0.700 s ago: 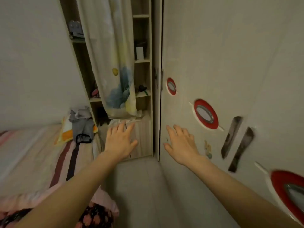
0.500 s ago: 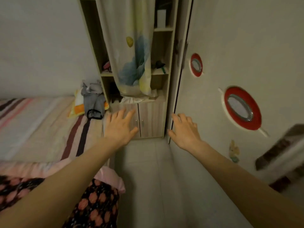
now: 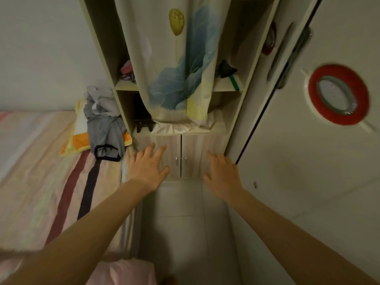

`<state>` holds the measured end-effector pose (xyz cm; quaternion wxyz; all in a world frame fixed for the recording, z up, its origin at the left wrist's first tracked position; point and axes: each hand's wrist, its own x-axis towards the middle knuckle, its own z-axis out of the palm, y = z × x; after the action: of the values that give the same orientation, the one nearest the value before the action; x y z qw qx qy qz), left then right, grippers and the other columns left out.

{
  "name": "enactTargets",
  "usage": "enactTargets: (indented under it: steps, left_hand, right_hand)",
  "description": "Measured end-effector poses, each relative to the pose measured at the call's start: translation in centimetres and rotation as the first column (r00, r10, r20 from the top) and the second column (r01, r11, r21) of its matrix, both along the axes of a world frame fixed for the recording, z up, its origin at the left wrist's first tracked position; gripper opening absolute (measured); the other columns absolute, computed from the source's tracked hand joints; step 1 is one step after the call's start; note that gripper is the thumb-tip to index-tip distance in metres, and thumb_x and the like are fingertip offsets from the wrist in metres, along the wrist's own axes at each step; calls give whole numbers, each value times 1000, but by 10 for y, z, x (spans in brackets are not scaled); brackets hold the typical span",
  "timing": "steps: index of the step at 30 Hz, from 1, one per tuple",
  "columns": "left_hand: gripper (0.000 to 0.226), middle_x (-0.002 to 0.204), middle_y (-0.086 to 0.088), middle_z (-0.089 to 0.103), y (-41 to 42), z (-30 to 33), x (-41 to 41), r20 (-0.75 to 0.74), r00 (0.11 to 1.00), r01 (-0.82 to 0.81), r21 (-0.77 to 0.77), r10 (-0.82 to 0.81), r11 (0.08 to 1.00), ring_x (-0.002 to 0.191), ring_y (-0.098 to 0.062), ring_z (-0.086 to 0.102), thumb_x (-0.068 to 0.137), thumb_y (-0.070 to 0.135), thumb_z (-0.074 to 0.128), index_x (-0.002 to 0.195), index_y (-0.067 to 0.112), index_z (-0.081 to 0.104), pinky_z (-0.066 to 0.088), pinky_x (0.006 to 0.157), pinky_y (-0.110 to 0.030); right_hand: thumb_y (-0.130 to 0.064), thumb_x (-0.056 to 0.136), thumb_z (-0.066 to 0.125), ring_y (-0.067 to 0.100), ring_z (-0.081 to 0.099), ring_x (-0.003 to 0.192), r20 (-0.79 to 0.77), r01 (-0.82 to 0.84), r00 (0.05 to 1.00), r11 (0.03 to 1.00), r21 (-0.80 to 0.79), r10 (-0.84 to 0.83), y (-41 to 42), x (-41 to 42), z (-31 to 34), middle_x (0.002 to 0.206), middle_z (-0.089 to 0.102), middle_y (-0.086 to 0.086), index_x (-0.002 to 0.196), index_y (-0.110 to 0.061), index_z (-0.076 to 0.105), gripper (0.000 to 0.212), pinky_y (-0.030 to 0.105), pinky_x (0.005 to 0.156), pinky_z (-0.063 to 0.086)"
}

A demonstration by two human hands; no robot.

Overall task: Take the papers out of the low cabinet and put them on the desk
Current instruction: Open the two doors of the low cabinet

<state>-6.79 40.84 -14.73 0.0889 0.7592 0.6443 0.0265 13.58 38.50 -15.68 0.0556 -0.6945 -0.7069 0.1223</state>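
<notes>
The low cabinet (image 3: 192,149) sits at floor level under a tall open shelf unit. Its two pale wood doors are closed, each with a small metal knob near the middle seam. My left hand (image 3: 147,168) is stretched out in front of the left door, fingers spread, holding nothing. My right hand (image 3: 223,172) reaches toward the right door, also with fingers apart and nothing in it. Whether either hand touches the doors I cannot tell. No papers and no desk are visible.
A striped bed (image 3: 51,182) with a pillow and grey clothes (image 3: 104,124) lies on the left. A printed curtain (image 3: 174,58) hangs over the shelves. A white wardrobe door (image 3: 308,161) with a red ring stands on the right. A narrow tiled floor strip (image 3: 185,223) leads to the cabinet.
The view has tilted down and moved closer to the cabinet. Both hands have come nearer its doors, still spread and holding nothing.
</notes>
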Motion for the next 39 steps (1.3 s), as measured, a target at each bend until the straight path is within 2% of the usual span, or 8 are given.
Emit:
enactTargets:
  steps: [7,15,19,24,27,29,33,39]
  left_hand:
    - [64,157,-8,14,145,-71,8,-14,999,-37,-130,35,991,141,-32,18,89,47,39,144,31,10,9,116,-47]
    - [65,158,-8,9,277,-182,35,-24,994,-110,-210,107,972,143,-30,15,89,50,38,144,30,9,9,117,-47]
    - [68,157,-10,7,324,-237,44,-49,993,-119,-240,111,964,143,-31,14,88,53,39,144,30,8,8,117,-47]
    - [73,158,-11,2,354,-293,52,-38,997,-67,-218,60,974,145,-31,2,87,56,38,145,29,2,4,117,-48]
    - [72,157,-11,3,361,-316,55,7,998,-55,-191,57,980,145,-30,1,88,54,39,145,29,2,4,117,-49]
    - [68,156,-10,11,362,-323,54,48,997,-58,-142,66,988,144,-29,6,88,50,42,144,29,9,6,116,-49]
    - [57,142,-9,37,365,-328,43,95,995,-21,-23,24,1000,132,-29,33,83,44,53,133,26,33,18,113,-50]
    - [38,126,-9,47,334,-326,38,193,977,-74,-88,90,993,121,-32,41,83,47,51,114,25,51,24,109,-56]
  right_hand:
    - [-34,92,48,31,34,130,-10,0,1000,993,-117,-1,150,-4,-75,143,36,10,146,-17,18,64,45,107,31]
    - [-38,92,48,32,37,127,3,-37,999,989,-141,38,305,0,-187,144,37,11,144,-14,22,63,43,101,37]
    - [-38,92,51,31,29,135,-7,-44,999,982,-186,43,351,-3,-241,152,25,9,145,-14,18,67,45,105,33]
    - [-40,93,48,33,13,143,45,-24,998,984,-176,32,382,-11,-289,158,9,10,148,-17,10,71,52,114,19]
    - [-39,91,52,34,16,141,55,13,998,991,-132,-6,387,-16,-310,156,16,10,147,-19,13,71,56,111,22]
    - [-36,90,55,34,19,140,37,33,999,994,-102,-30,387,-17,-317,153,23,9,146,-20,19,69,58,108,25]
    - [-33,89,56,34,20,140,-7,71,997,996,-59,-71,383,-17,-323,150,29,10,142,-20,30,60,59,105,30]
    - [-34,81,67,39,32,135,0,44,999,998,-51,-44,342,-14,-315,139,44,17,129,-15,47,55,56,90,45]
